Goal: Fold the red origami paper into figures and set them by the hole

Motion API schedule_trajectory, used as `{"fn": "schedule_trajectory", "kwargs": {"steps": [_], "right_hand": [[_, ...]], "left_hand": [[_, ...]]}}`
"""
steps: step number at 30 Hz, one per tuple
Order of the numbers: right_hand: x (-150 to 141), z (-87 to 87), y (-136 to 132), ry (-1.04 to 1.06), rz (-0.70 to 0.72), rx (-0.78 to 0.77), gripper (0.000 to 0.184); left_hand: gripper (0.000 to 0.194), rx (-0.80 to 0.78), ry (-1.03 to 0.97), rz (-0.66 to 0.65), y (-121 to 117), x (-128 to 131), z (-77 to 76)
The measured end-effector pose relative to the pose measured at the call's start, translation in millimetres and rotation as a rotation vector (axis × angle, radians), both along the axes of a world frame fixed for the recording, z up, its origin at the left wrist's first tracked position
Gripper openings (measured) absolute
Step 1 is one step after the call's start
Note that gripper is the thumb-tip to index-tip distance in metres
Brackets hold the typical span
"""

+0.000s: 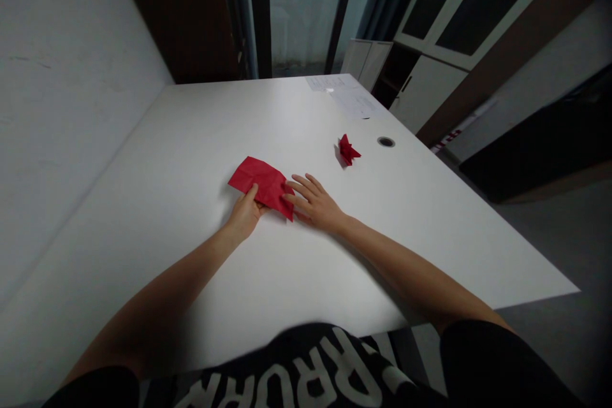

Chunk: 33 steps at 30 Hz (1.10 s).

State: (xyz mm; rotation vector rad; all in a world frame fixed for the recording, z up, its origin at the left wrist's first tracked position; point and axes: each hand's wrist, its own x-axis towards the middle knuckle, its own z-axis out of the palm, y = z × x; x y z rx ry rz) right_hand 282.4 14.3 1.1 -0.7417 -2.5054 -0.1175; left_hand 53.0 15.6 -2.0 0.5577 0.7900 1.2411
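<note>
A creased sheet of red paper [262, 180] is held tilted just above the white table. My left hand [245, 211] grips its near edge, thumb on top and the other fingers underneath. At the paper's right end is my right hand [315, 205], open, its fingers stretched out and spread; the fingertips reach the edge, though whether they press on it I cannot tell. Farther off to the right lies a folded red paper shape [347, 150] with several pointed tips, apart from both hands.
The white table [167, 140] meets a wall on the left. Printed sheets [351, 99] lie at its far right corner, near a round cable hole [386, 141]. Beyond the table stand a glass door [306, 13] and white cabinets [428, 89].
</note>
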Motion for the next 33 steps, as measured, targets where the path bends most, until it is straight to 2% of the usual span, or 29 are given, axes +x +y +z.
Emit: {"fn": "schedule_trajectory", "kwargs": {"steps": [5, 10, 13, 23, 28, 33], "right_hand": [[-3.1, -2.7, -2.7, -0.014, -0.008, 0.027, 0.064], [-3.8, -8.5, -0.6, 0.067, 0.055, 0.09, 0.042], [-3.0, -12.5, 0.9, 0.091, 0.089, 0.108, 0.036], [1.4, -16.8, 1.0, 0.162, -0.044, 0.106, 0.035], [-0.5, -12.5, -2.9, 0.242, -0.029, -0.028, 0.029], [-8.7, -13.3, -4.4, 0.303, -0.088, -0.21, 0.023]], "left_hand": [[0.031, -0.04, -0.032, -0.003, 0.5, 1.5, 6.3], [0.034, -0.043, -0.011, -0.08, -2.2, 3.3, 8.2], [0.037, -0.031, -0.016, -0.125, -4.3, 4.4, 9.3], [0.04, -0.073, -0.059, -0.105, -0.8, -2.2, 8.0], [0.037, -0.039, -0.047, -0.124, -3.2, -0.6, 8.9], [0.033, 0.014, 0.008, -0.138, -8.8, 3.2, 9.2]]}}
